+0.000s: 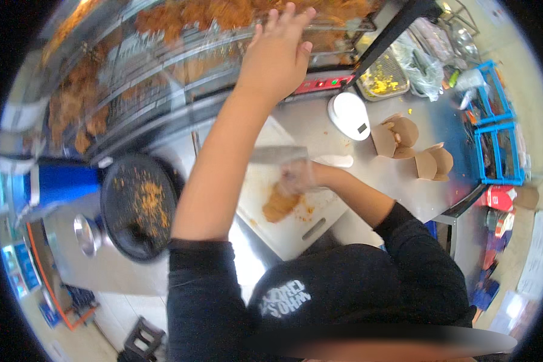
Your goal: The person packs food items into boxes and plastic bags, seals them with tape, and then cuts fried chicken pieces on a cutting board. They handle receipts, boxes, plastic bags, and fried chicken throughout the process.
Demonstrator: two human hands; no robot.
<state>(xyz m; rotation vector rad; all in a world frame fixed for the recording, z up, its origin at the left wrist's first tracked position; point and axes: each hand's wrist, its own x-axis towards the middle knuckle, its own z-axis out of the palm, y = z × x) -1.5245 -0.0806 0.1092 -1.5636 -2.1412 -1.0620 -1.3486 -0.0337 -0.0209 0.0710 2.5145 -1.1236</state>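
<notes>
My left hand [283, 50], bare with its fingers spread, reaches up in front of the glass of a display case holding fried food [199, 18]. Nothing shows in its grasp. Lower down, my right hand [296, 177], in a clear plastic glove, is at the upper end of a golden fried cutlet [278, 204] on a white cutting board [271, 237]. Blur hides how its fingers close. Just above that hand is a broad, blurred grey blade [278, 154], and a white handle [335, 160] points right from beside it. Crumbs lie around the cutlet.
A round black pan [138, 208] with crumbs is at left, near a metal bowl [87, 235]. At right are a white kitchen scale [349, 116], two open cardboard food boxes [394, 137], a wire-mesh tray with yellow bits [384, 77], plastic bags [416, 63] and blue baskets [500, 154].
</notes>
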